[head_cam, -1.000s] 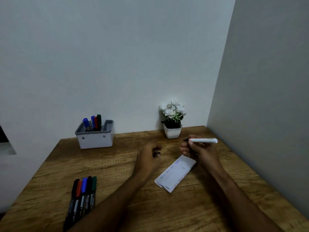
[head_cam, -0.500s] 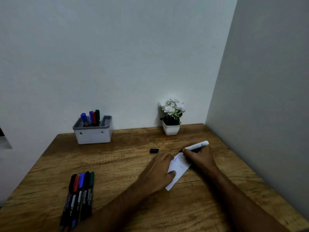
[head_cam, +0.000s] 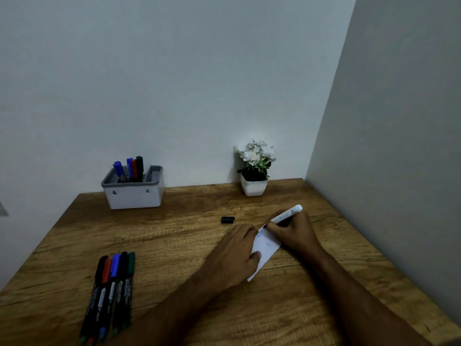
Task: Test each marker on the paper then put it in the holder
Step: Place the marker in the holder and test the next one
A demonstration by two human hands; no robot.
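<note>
Looks like a little home desk nook: wooden desk shoved into a plain white corner, potted fake flowers, marker holder by the wall.

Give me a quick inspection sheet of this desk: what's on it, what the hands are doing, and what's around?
Surface: wooden table, grain visible.
Job's things: white marker tip on the paper; black cap lying apart; five capped markers side by side at front left; holder at the back with four markers standing in it.
Clutter: potted white flowers at the back.
Hands: right hand grips the white marker; left hand lies flat on the paper, fingers straight.
Cables: nothing seen.
Surroundings: plain walls meeting in a corner at right.
</note>
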